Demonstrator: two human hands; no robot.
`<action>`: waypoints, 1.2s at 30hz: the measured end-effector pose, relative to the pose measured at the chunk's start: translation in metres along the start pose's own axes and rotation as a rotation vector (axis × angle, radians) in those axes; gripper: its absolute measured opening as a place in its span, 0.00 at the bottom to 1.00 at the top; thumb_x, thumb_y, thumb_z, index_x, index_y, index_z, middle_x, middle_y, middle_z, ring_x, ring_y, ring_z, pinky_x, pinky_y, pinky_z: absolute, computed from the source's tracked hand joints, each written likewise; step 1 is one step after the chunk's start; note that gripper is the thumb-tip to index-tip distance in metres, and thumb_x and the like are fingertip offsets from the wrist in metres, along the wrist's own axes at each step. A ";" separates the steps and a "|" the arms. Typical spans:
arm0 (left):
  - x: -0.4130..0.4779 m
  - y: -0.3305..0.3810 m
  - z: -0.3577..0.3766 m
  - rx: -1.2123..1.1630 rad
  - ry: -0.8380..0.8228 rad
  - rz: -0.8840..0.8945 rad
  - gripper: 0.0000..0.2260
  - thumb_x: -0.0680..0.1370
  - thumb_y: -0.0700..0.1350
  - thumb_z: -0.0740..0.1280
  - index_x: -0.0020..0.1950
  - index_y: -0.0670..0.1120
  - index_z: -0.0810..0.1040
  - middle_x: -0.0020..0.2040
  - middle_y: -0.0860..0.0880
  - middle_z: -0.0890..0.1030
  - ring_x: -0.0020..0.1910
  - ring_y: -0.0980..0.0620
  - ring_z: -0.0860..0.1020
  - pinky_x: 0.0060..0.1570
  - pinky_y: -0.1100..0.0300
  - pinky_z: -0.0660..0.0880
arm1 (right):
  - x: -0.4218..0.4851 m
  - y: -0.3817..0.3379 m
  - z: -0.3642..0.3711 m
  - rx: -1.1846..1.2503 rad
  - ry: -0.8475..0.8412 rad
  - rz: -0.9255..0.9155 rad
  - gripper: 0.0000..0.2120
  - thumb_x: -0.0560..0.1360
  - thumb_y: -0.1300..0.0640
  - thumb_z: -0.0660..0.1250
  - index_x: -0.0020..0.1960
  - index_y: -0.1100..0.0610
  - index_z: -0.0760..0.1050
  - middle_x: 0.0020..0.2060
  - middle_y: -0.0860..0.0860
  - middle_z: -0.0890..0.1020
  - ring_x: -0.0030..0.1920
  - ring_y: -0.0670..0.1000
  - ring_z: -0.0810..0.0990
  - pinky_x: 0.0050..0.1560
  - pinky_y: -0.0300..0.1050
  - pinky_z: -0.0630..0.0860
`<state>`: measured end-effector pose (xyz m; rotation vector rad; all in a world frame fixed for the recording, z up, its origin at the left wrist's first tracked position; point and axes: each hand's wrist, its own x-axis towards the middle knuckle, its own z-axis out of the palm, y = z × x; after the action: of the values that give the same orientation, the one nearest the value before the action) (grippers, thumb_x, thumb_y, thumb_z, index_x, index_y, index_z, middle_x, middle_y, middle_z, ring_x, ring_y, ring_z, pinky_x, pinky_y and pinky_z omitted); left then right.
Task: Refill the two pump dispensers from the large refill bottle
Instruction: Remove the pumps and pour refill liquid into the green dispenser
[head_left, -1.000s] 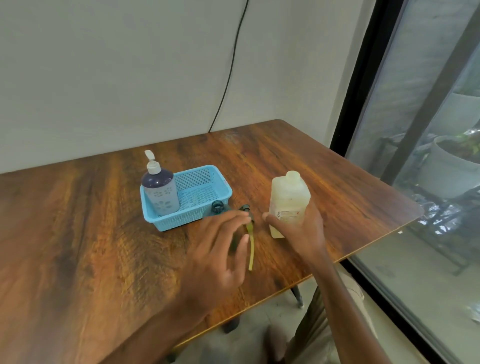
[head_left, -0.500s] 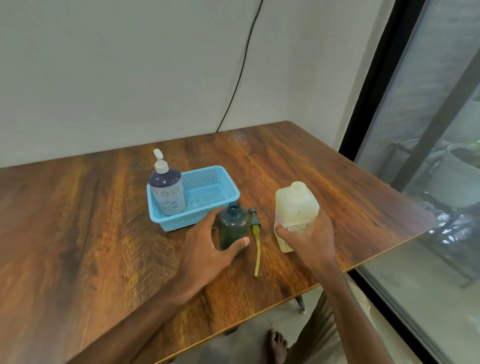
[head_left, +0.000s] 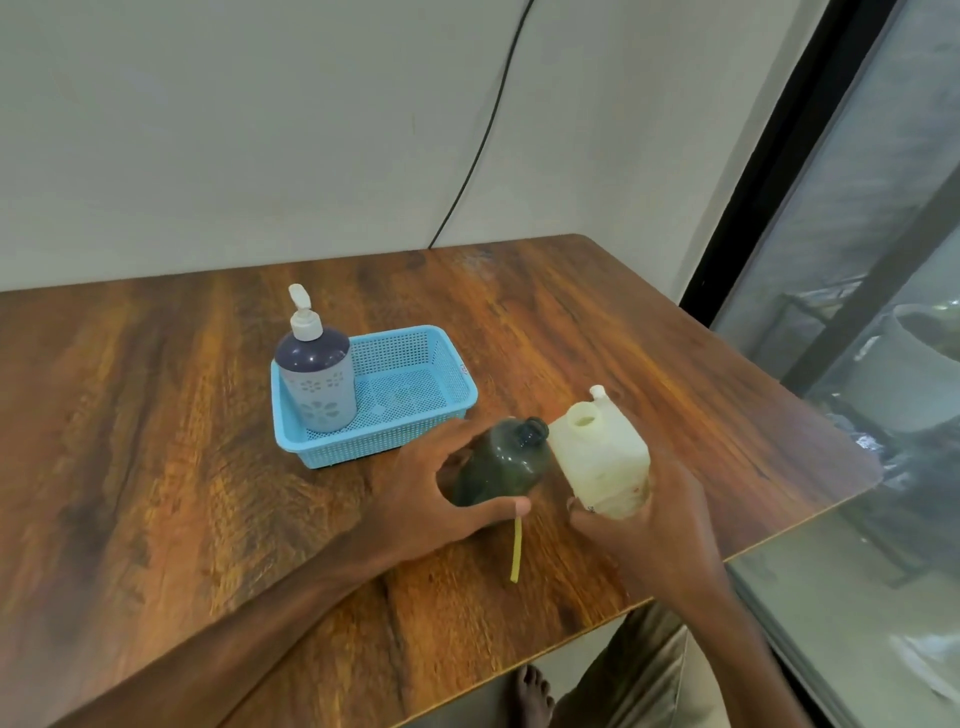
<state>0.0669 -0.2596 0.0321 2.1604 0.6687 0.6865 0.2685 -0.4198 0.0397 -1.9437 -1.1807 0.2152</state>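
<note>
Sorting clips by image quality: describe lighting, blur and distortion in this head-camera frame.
Head view: soft daylight from the window at right, pale sheen on the far table; wide-angle perspective makes the window frame lean; wood grain smeared toward the left edge; left hand gripping the green bottle and right hand holding the refill bottle are legible.

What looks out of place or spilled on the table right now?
No spill shows. The green dispenser is uncapped and tilted in the left hand; its yellow pump tube lies loose on the table, partly under that hand. The right hand holds the refill bottle tilted toward it.
</note>
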 end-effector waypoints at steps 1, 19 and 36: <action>0.000 -0.003 0.000 -0.004 0.002 0.003 0.31 0.68 0.68 0.77 0.66 0.77 0.66 0.63 0.76 0.71 0.66 0.75 0.70 0.54 0.80 0.71 | 0.001 -0.001 0.000 0.013 -0.010 -0.008 0.47 0.61 0.49 0.85 0.75 0.45 0.67 0.66 0.41 0.75 0.66 0.47 0.73 0.57 0.49 0.79; -0.009 -0.021 0.001 -0.039 0.042 0.119 0.36 0.71 0.63 0.79 0.77 0.65 0.68 0.68 0.66 0.76 0.70 0.62 0.74 0.60 0.73 0.75 | 0.006 -0.017 -0.006 -0.049 -0.082 -0.096 0.48 0.61 0.56 0.85 0.76 0.46 0.67 0.64 0.39 0.72 0.66 0.42 0.67 0.55 0.38 0.69; -0.010 -0.023 0.001 -0.080 0.046 0.176 0.37 0.70 0.60 0.80 0.77 0.61 0.69 0.67 0.64 0.76 0.68 0.62 0.75 0.59 0.74 0.74 | 0.004 -0.015 -0.011 -0.154 -0.117 -0.096 0.49 0.62 0.55 0.85 0.78 0.47 0.65 0.69 0.47 0.74 0.67 0.42 0.66 0.54 0.29 0.62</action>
<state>0.0551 -0.2533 0.0112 2.1514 0.4700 0.8438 0.2667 -0.4191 0.0587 -2.0241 -1.3994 0.1938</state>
